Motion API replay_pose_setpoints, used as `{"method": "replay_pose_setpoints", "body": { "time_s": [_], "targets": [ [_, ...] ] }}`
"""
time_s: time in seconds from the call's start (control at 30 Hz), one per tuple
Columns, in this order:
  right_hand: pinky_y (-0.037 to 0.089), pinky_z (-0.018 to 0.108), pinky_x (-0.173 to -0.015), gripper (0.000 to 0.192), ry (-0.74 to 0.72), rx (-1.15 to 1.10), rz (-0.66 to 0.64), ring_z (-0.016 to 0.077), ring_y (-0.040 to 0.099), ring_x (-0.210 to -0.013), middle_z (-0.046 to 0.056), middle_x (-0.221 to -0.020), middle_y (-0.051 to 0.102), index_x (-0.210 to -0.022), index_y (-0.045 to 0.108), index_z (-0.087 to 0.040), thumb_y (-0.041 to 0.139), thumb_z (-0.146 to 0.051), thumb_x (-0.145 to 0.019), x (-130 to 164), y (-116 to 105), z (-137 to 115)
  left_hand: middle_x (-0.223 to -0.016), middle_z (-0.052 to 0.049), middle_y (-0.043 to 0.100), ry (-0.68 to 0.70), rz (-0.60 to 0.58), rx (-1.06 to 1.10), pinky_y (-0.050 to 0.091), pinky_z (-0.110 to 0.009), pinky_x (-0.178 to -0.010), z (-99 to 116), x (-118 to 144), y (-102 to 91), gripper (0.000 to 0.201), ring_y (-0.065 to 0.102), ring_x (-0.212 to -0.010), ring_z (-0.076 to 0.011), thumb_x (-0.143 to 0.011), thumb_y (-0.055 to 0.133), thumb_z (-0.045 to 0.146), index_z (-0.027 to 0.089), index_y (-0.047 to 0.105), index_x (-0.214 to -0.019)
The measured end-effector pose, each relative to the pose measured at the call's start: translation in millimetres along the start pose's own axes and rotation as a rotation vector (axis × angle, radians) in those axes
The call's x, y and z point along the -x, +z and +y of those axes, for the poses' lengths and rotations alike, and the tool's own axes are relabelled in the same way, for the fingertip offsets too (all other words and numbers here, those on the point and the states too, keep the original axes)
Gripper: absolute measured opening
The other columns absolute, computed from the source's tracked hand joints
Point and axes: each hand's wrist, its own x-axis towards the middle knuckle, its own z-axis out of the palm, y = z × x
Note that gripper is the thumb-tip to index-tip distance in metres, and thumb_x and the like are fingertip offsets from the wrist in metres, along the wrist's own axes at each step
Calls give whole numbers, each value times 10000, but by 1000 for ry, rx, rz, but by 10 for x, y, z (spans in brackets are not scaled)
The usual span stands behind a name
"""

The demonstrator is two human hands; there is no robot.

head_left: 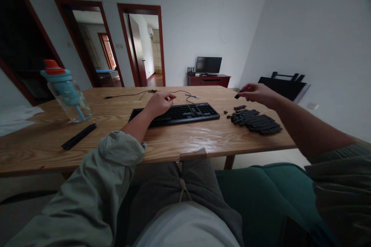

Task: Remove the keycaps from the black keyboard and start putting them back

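A black keyboard (185, 112) lies on the wooden table, with its key rows partly covered by my left hand (159, 103). That hand hovers over the keyboard's left half, fingers curled together; anything between them is hidden. To the right, my right hand (256, 92) is raised above the table, pinching a small black keycap (237, 95) between thumb and fingertips. Below it spreads a pile of black keycaps (255, 121), several still in rows close together. A loose keycap (225, 112) sits between the keyboard and the pile.
A clear bottle with a blue and red lid (68, 94) stands at the left, near a black pencil-like bundle (79, 136) and white tissue (17, 117). Behind the keyboard runs a black cable (130, 93), with a thin blue-tipped tool (191, 96). The table's front edge (162, 157) is close to my lap.
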Motion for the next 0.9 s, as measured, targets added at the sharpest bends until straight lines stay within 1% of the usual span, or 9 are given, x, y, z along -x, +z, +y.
{"method": "replay_pose_setpoints", "body": {
  "time_s": [0.1,0.2,0.27,0.37,0.43,0.5,0.67,0.77,0.9],
  "targets": [
    [367,236,-514,360,-153,-251,-116,101,510,-571,-6,-654,615,-874,606,-191,841,-391,-688,47,487,-421,-917,-50,750,133,-86,134,517,-278,-710,203,38,97,322,654,-757,-150,-814,648,246,171,732,-1115],
    [358,219,-481,354,-229,-411,-256,86,497,-533,-20,-640,613,-851,585,-200,829,-396,-687,82,1017,-739,-906,-33,735,183,-64,214,518,-260,-693,340,74,164,494,641,-719,-127,-807,727,321,185,648,-1276],
    [348,209,-458,341,-233,-485,-336,79,496,-515,-28,-644,610,-842,573,-205,820,-384,-689,90,1336,-881,-885,-23,728,185,-24,230,513,-251,-680,355,93,183,535,630,-700,-119,-795,755,332,191,630,-1295],
    [315,193,-430,349,-220,-610,-376,69,484,-493,-48,-630,577,-835,552,-209,814,-383,-684,80,1673,-979,-848,-14,721,183,7,198,497,-244,-655,298,111,180,437,616,-679,-116,-792,759,326,197,680,-1202],
    [311,188,-432,354,-209,-662,-392,66,479,-489,-61,-604,545,-841,551,-210,815,-387,-685,72,1780,-966,-831,-14,720,182,6,160,486,-246,-647,256,116,169,337,610,-672,-117,-800,740,297,195,715,-1120],
    [324,189,-446,356,-197,-705,-421,68,481,-494,-71,-593,527,-856,556,-212,814,-388,-687,72,1813,-905,-834,-17,728,174,-1,129,480,-249,-645,237,116,160,281,609,-672,-121,-799,716,248,191,735,-1073],
    [330,200,-458,335,-159,-786,-508,69,472,-487,-72,-610,544,-862,558,-214,794,-365,-678,98,1817,-726,-874,-34,748,156,-16,65,478,-262,-640,263,109,150,236,612,-678,-133,-766,670,174,168,751,-988],
    [319,202,-460,318,-185,-761,-511,65,466,-493,-56,-647,587,-855,563,-208,786,-350,-679,105,1850,-693,-881,-40,750,150,-7,45,484,-266,-643,267,115,149,226,614,-683,-139,-768,670,190,165,748,-979],
    [330,207,-469,324,-203,-742,-499,70,467,-502,-53,-658,600,-853,568,-213,792,-361,-670,93,1873,-699,-892,-45,747,155,4,21,493,-269,-659,244,124,159,220,615,-699,-141,-784,676,208,169,744,-989]
  ]
}}
